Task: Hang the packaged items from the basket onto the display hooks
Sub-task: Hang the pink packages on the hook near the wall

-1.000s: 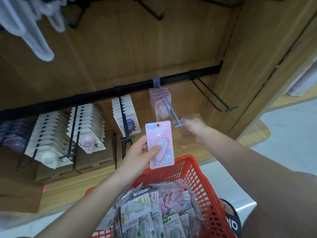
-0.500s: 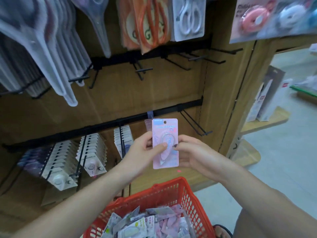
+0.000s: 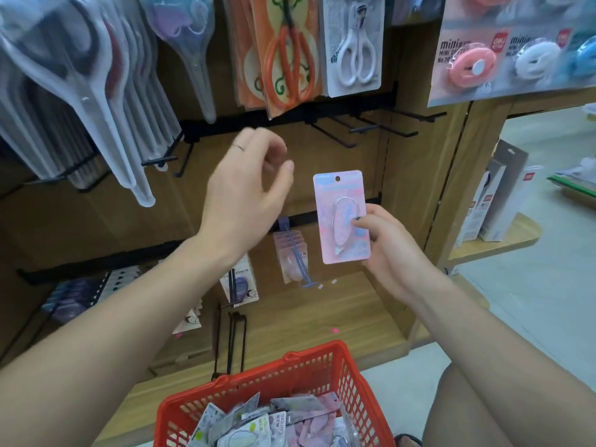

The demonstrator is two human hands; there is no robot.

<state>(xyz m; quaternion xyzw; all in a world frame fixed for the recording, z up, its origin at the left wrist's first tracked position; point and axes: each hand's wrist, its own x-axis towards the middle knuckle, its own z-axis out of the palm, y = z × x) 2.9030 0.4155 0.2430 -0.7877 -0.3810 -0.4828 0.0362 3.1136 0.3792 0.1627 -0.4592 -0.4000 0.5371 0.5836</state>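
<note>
Right hand point(image 3: 392, 253) grips one pink package point(image 3: 342, 217); left hand point(image 3: 248, 191) empty.

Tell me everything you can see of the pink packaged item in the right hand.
The pink packaged item is a flat pink card with pale blue markings, rounded corners and a round hang hole at the top centre. A clear blister on its front covers a teardrop-shaped item. It is held upright, facing the camera, in front of the wooden display; the right hand pinches its lower right edge, thumb on the blister.
</note>
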